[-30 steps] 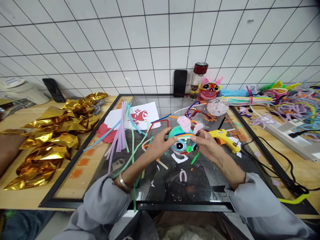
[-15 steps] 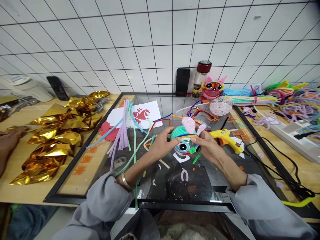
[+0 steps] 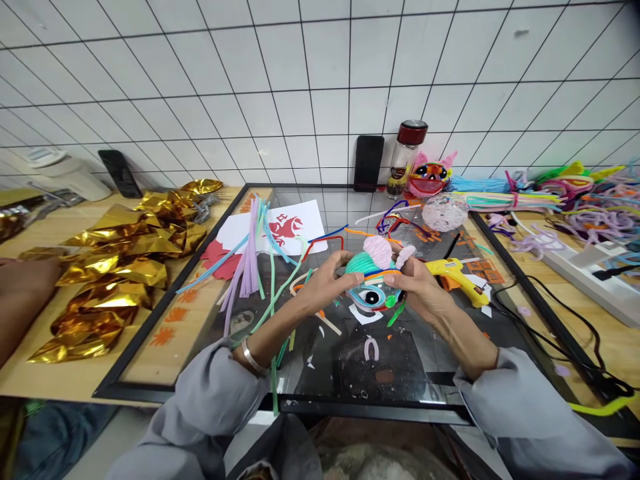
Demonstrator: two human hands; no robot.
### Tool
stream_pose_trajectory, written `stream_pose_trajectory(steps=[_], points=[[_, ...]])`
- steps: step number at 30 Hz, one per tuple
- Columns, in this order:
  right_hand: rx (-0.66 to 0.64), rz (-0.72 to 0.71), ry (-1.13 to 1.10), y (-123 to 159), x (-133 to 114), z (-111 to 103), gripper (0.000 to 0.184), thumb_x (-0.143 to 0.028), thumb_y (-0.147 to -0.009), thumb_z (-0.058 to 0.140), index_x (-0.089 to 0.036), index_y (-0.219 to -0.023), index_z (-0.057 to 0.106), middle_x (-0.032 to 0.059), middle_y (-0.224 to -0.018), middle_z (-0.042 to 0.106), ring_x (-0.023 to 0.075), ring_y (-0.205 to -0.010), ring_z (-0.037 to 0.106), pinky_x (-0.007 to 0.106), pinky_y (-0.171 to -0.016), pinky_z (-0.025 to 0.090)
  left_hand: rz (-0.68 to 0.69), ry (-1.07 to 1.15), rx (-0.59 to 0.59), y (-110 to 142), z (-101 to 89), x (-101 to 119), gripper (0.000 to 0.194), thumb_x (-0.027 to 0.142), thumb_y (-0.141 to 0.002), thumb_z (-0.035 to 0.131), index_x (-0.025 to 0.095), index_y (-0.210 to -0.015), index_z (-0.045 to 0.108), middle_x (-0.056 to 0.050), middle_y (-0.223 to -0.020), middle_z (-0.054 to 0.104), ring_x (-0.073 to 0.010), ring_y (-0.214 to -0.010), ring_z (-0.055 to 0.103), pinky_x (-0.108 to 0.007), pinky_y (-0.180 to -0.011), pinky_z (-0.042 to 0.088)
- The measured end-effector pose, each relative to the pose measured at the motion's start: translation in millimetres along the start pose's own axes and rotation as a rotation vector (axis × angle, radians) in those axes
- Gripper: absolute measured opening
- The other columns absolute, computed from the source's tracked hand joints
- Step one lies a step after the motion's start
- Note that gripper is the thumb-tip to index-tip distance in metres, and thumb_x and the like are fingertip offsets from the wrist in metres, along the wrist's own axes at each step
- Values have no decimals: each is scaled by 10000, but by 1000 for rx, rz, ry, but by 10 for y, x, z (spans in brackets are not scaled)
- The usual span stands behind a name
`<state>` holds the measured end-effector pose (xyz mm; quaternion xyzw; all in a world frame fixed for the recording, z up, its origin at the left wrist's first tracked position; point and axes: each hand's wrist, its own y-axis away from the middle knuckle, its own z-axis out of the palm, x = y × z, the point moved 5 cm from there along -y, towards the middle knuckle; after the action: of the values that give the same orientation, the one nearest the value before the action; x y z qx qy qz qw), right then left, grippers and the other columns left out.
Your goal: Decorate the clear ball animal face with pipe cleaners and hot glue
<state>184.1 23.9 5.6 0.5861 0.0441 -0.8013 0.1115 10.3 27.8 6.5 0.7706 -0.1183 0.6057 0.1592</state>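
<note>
Between both hands is a pipe-cleaner animal head [image 3: 367,267] with a green top, pink ears, blue-ringed eyes and a green nose. My left hand [image 3: 333,280] grips its left side, thumb laid across the brow band. From the other side my right hand [image 3: 420,283] holds it, thumb pressed near the right eye, which that thumb partly covers. A white paper piece [image 3: 365,315] lies under the head. Right of my right hand rests a yellow hot glue gun [image 3: 460,280]. Green and lilac pipe cleaners [image 3: 250,260] are spread left of my left hand.
Gold foil [image 3: 107,293] covers the left side, with another person's hand [image 3: 33,293] beside it. A phone [image 3: 369,163], a glass bottle [image 3: 406,160] and a finished pink head [image 3: 430,175] stand by the wall. Black cables [image 3: 560,333] and a power strip [image 3: 590,280] are at right.
The head in my hands tips slightly, so its left eye shows more fully. The other person's hand at left has shifted further in. The view has moved a little.
</note>
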Motion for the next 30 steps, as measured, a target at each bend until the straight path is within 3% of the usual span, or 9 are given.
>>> stream_pose_trajectory(steps=[3,10,15,19,26,30], points=[[-35,2,16,6,-27,26,837,-311,-583,868,-270,-1352,541,67,-1214,701,303,-1120,650,450,-969,518,-17,25,-25,10,3,31,601,509,-804,614,161,-1276,485,-171,-1411,538,-285,-1118,607,-379,-806,529],[-48,22,88,16,-26,40,994,-272,-514,894,-275,-1418,482,83,-1302,639,315,-1207,597,473,-1031,482,37,70,-97,-13,14,86,727,464,-735,750,164,-1355,515,-152,-1427,556,-311,-1294,530,-451,-1068,435],[-85,9,165,8,11,23,1088,-264,-505,918,-281,-1472,421,89,-1365,582,308,-1261,553,505,-1114,408,86,46,-216,-2,45,157,678,426,-736,775,182,-1340,588,-116,-1352,636,-293,-1230,586,-433,-1042,458],[-120,-11,199,3,7,45,1124,-279,-521,917,-256,-1504,373,100,-1360,582,308,-1268,546,511,-1142,374,119,45,-214,2,33,147,708,389,-701,807,195,-1346,587,-112,-1362,627,-278,-1217,595,-400,-1005,484],[-123,-14,206,0,-6,81,1063,-275,-539,909,-244,-1476,406,94,-1357,590,301,-1293,534,488,-1149,367,118,-2,-203,-2,29,114,685,351,-690,798,174,-1315,581,-122,-1291,658,-275,-1179,610,-444,-1031,466],[-105,-45,231,-11,-29,85,882,-303,-529,917,-243,-1328,548,90,-1312,606,310,-1262,549,479,-1110,407,109,-24,-153,0,37,143,563,362,-697,767,199,-1218,628,-77,-1205,702,-255,-1111,633,-412,-996,488]])
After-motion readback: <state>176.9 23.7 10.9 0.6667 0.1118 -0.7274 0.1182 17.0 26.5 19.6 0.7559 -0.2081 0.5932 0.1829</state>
